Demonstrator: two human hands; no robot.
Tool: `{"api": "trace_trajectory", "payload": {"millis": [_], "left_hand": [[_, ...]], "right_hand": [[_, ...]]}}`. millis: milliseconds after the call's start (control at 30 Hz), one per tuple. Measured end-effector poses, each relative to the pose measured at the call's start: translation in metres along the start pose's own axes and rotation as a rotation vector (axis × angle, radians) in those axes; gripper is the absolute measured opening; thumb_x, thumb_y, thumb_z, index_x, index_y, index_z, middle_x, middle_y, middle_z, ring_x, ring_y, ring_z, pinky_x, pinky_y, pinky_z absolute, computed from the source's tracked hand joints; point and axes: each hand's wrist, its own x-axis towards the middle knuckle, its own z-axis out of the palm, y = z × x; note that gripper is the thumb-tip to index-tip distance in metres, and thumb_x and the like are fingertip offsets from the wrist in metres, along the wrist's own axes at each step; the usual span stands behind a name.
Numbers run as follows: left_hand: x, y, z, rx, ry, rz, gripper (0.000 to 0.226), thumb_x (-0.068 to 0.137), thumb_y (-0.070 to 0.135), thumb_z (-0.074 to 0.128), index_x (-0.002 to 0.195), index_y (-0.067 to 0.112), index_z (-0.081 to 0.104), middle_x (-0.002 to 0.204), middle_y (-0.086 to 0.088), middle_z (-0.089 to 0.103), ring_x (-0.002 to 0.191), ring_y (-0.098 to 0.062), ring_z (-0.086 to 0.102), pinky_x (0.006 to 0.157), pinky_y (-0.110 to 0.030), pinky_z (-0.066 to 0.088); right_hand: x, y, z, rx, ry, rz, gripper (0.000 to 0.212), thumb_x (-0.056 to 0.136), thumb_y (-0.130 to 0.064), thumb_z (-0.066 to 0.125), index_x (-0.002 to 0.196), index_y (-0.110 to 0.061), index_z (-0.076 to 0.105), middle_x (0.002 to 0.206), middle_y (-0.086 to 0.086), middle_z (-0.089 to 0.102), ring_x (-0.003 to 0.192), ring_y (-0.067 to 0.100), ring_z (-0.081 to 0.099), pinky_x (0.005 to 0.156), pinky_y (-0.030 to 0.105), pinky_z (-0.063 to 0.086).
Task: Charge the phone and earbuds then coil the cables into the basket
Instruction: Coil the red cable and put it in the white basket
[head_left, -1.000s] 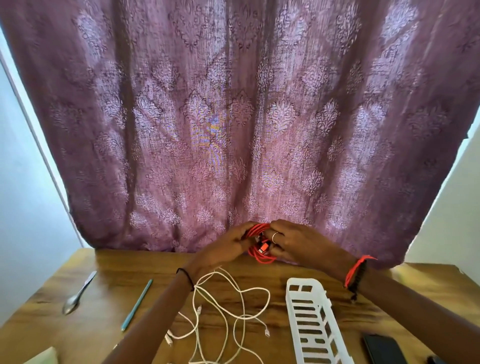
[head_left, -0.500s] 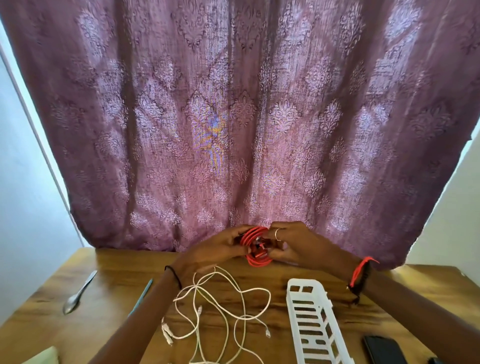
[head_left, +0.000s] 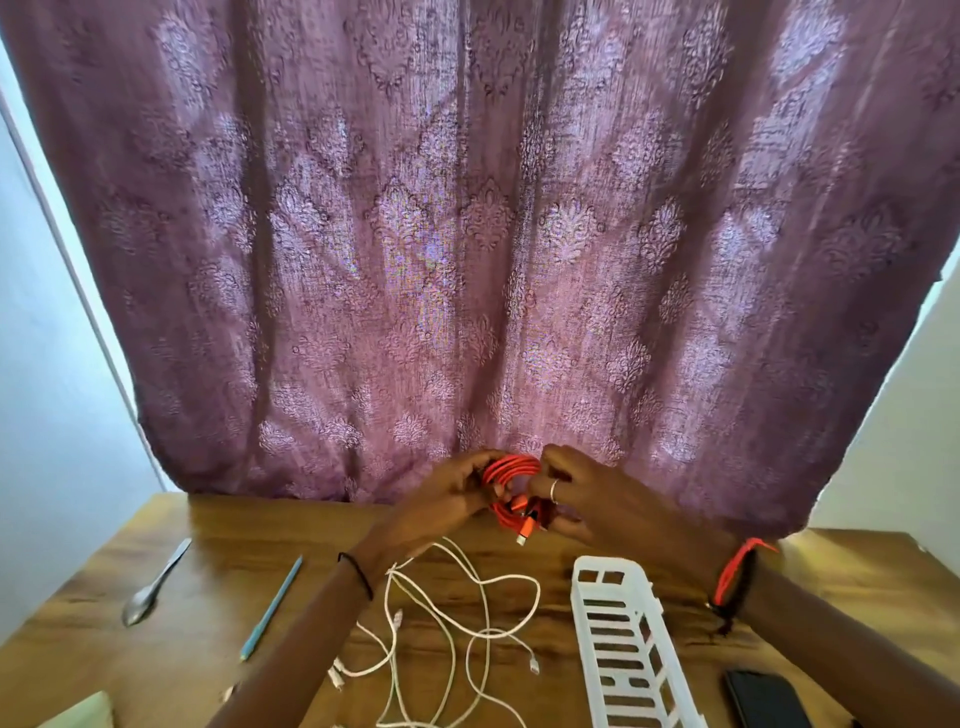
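**Both hands closed on a red coil above the table**

The left hand (head_left: 447, 499) has its fingers curled round the left side of the red cable coil (head_left: 511, 467), a thin cord wound into a small tight ring. The right hand (head_left: 597, 504), which wears a silver ring, closes on the coil's right and lower part with bent fingers. The coil's orange plug with a metal tip (head_left: 525, 531) pokes out below, between the two hands. The coil is held up just above the far part of the brown wooden table (head_left: 208, 545), in front of the purple patterned curtain (head_left: 467, 234).

Below the hands, a tangle of loose white cables (head_left: 485, 597) lies on the wood. Just to its right stands the white slatted plastic basket (head_left: 621, 660). It is near the coil but apart from it, and its lower end is cut off by the frame. A black phone (head_left: 763, 699) lies flat at the bottom edge, partly cut off. A metal spoon (head_left: 150, 587) and a teal pencil (head_left: 272, 605) lie to the left.

The fingertips behind the coil are hidden, so how far they wrap round it cannot be seen. A pale object at the bottom left corner (head_left: 88, 714) is too cropped to identify.
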Motion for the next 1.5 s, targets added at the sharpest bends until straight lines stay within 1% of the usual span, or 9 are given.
{"api": "trace_trajectory", "payload": {"millis": [167, 300, 467, 533, 633, 833, 1000, 1167, 1500], "left_hand": [[0.007, -0.001, 0.02, -0.004, 0.116, 0.063, 0.019, 0.086, 0.01, 0.062, 0.101, 0.021, 0.061, 0.084, 0.013, 0.071, 0.081, 0.004, 0.061, 0.078, -0.014, 0.048], [0.014, -0.001, 0.017, -0.023, 0.235, 0.106, 0.02, 0.079, 0.03, 0.062, 0.098, 0.025, 0.063, 0.087, 0.011, 0.071, 0.085, -0.001, 0.062, 0.083, -0.023, 0.05], [0.014, -0.005, 0.026, -0.067, 0.335, 0.151, 0.015, 0.08, 0.028, 0.062, 0.094, 0.024, 0.066, 0.089, 0.002, 0.07, 0.084, -0.009, 0.061, 0.081, -0.028, 0.05], [0.013, -0.008, 0.029, -0.106, 0.362, 0.155, 0.011, 0.081, 0.025, 0.061, 0.089, 0.024, 0.068, 0.082, 0.007, 0.071, 0.079, -0.005, 0.061, 0.077, -0.025, 0.051], [0.014, -0.011, 0.036, -0.211, 0.341, 0.118, 0.012, 0.08, 0.028, 0.066, 0.09, 0.024, 0.072, 0.081, 0.005, 0.069, 0.079, -0.009, 0.059, 0.08, -0.034, 0.051], [0.014, -0.018, 0.056, -0.41, 0.424, 0.023, 0.032, 0.084, 0.02, 0.061, 0.112, 0.004, 0.064, 0.099, -0.008, 0.07, 0.092, -0.015, 0.064, 0.09, -0.038, 0.05], [0.011, -0.026, 0.06, -0.554, 0.388, -0.079, 0.018, 0.088, 0.007, 0.056, 0.103, 0.004, 0.063, 0.08, -0.001, 0.071, 0.075, -0.008, 0.066, 0.076, -0.028, 0.055], [0.006, -0.035, 0.063, -0.688, 0.344, -0.201, 0.016, 0.09, 0.004, 0.051, 0.1, 0.005, 0.064, 0.085, -0.008, 0.07, 0.077, -0.014, 0.067, 0.064, -0.023, 0.056], [-0.004, -0.046, 0.033, -0.53, 0.048, -0.398, 0.025, 0.086, 0.016, 0.058, 0.106, 0.001, 0.064, 0.098, -0.011, 0.068, 0.088, -0.015, 0.065, 0.082, -0.026, 0.055]], "right_hand": [[0.001, -0.001, 0.009, -0.11, 0.254, 0.056, 0.014, 0.091, -0.035, 0.046, 0.095, -0.024, 0.054, 0.096, 0.0, 0.051, 0.085, 0.017, 0.052, 0.075, 0.035, 0.052], [-0.002, -0.011, 0.005, 0.074, 0.402, 0.201, 0.031, 0.079, -0.024, 0.052, 0.098, -0.006, 0.069, 0.1, 0.008, 0.061, 0.094, 0.011, 0.05, 0.095, 0.012, 0.036], [0.0, -0.011, 0.003, 0.455, 0.65, 0.391, 0.014, 0.076, -0.004, 0.071, 0.088, -0.01, 0.073, 0.087, -0.007, 0.07, 0.086, 0.0, 0.063, 0.08, 0.003, 0.043], [0.002, -0.01, 0.003, 0.724, 0.625, 0.542, 0.015, 0.076, 0.0, 0.071, 0.085, -0.012, 0.074, 0.079, -0.018, 0.072, 0.078, -0.007, 0.065, 0.076, 0.002, 0.043], [0.006, -0.004, 0.01, 0.962, 0.647, 0.64, 0.016, 0.076, 0.007, 0.066, 0.082, -0.006, 0.072, 0.079, -0.007, 0.074, 0.076, -0.001, 0.066, 0.075, 0.008, 0.047], [0.012, -0.001, 0.031, 0.886, 0.68, 0.759, 0.019, 0.074, -0.007, 0.075, 0.075, -0.021, 0.062, 0.081, 0.002, 0.069, 0.073, 0.005, 0.064, 0.074, 0.022, 0.051], [0.004, 0.005, 0.038, 1.176, 0.589, 0.907, 0.03, 0.074, -0.006, 0.075, 0.097, -0.019, 0.061, 0.096, 0.012, 0.071, 0.082, 0.023, 0.07, 0.072, 0.04, 0.059], [-0.002, 0.003, 0.04, 1.294, 0.391, 0.923, 0.022, 0.083, -0.003, 0.066, 0.104, -0.007, 0.065, 0.091, 0.01, 0.07, 0.064, 0.013, 0.068, 0.058, 0.028, 0.059], [-0.013, 0.033, 0.044, 1.286, 0.2, 0.894, 0.024, 0.075, -0.001, 0.072, 0.094, -0.014, 0.074, 0.086, 0.01, 0.074, 0.075, 0.017, 0.068, 0.077, 0.036, 0.057]]}}
